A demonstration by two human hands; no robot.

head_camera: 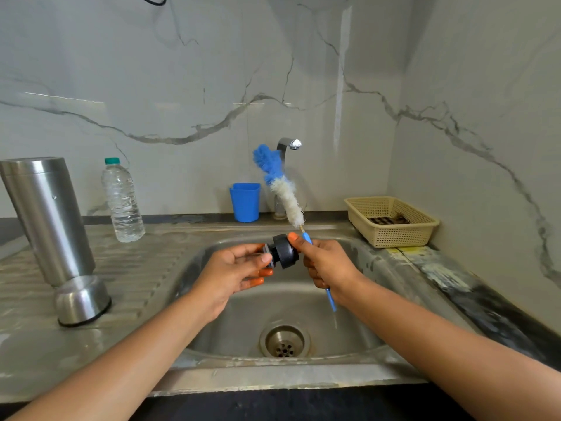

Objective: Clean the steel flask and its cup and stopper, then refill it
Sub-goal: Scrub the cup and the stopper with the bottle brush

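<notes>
Forearms reach in from the near edge over the sink (349, 329), both hands busy above the basin.

- Left hand (233, 265): fingers pinch the narrow grey end of the stopper (283, 252) and hold it sideways, wide black cap pointing right.
- Right hand (328, 262): clenched round the blue handle of the bottle brush (282, 189), thumb tip resting on the cap's rim. Bristle head stands up and leans left, in front of the tap (288, 147). Handle tail pokes out below the fist.
- Steel flask (45, 220): tilted on the drainboard at left, well apart from the hands. Steel cup (82, 299) sits mouth-down at its foot. Cannot tell whether the flask rests on the cup or only against it.
- On the desk behind: water bottle (123, 202), blue tumbler (245, 202), cream basket (391, 221).

Handling, judged:
- Stopper looks like small, light, hard plastic. Likely slick if wet, and the grey end gives little purchase. The wide cap rim is the surer hold while scrubbing the stepped neck.
- Brush is light, with soft bristles on a thin wire stem that should bend under pressure. Choking up near the stem would steady it.
- Flask is smooth steel, the heaviest piece here. It wants a full wrap round the mid-body, not fingertips.
</notes>
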